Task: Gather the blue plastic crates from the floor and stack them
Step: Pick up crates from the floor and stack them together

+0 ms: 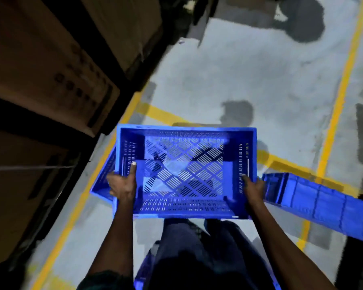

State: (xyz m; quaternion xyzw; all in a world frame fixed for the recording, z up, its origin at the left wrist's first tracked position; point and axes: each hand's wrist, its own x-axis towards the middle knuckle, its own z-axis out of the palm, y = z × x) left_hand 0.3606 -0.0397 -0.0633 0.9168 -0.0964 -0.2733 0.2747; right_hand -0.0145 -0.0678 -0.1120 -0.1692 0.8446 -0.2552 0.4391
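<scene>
I see a grey floor [228,84] with yellow lines [342,91], and cardboard boxes [40,65] on the left. Above it, the blue crate [184,172] hangs level with its long axis crosswise. My left hand [123,186] and right hand [253,188] grip its two short walls, thumbs hooked inside. Another crate [103,176] lies just below-left, seemingly the nearer stacking target, and a third [319,199] sits right.

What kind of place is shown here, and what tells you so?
Probably a warehouse or storeroom: large cardboard boxes on dark racking, yellow lane lines painted on a grey concrete floor, and blue plastic crates.
</scene>
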